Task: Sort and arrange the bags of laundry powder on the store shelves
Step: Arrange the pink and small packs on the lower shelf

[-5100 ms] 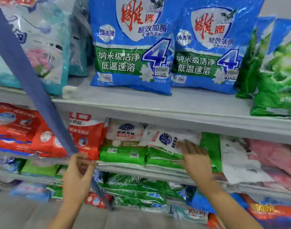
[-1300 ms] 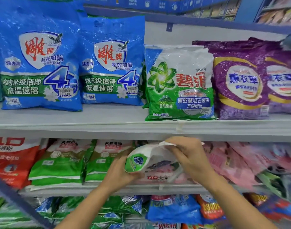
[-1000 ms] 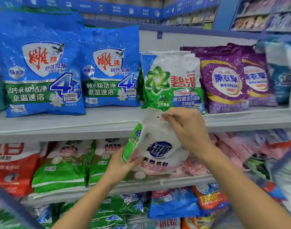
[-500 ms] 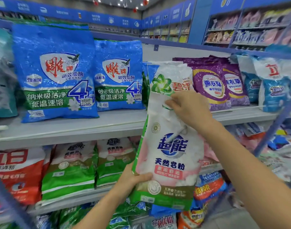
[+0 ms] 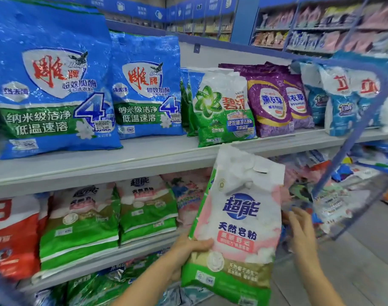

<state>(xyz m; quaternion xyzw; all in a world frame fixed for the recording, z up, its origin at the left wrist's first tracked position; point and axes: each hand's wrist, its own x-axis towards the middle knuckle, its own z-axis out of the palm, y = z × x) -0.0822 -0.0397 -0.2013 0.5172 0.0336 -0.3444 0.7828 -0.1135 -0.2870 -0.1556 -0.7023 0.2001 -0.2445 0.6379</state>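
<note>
My left grip [image 5: 182, 252] holds the pink, white and green bag [image 5: 239, 217] of laundry powder low on its left edge, thumb on the front. My right grip [image 5: 302, 229] is open with loose fingers. It is just beside the bag's right edge, and I cannot tell if it touches.

The bag stands upright in the air, near me, in front of the shelves. Its top is just under the upper shelf [image 5: 144, 160], below the green bag [image 5: 221, 113] standing there. Two bags like it [image 5: 144, 206] sit on the lower shelf [image 5: 100, 259] to the left.

A moment ago my right grip pinched the bag's top. Now it has let go and dropped to the side. The bag was higher then, its top in front of the green bag.
</note>
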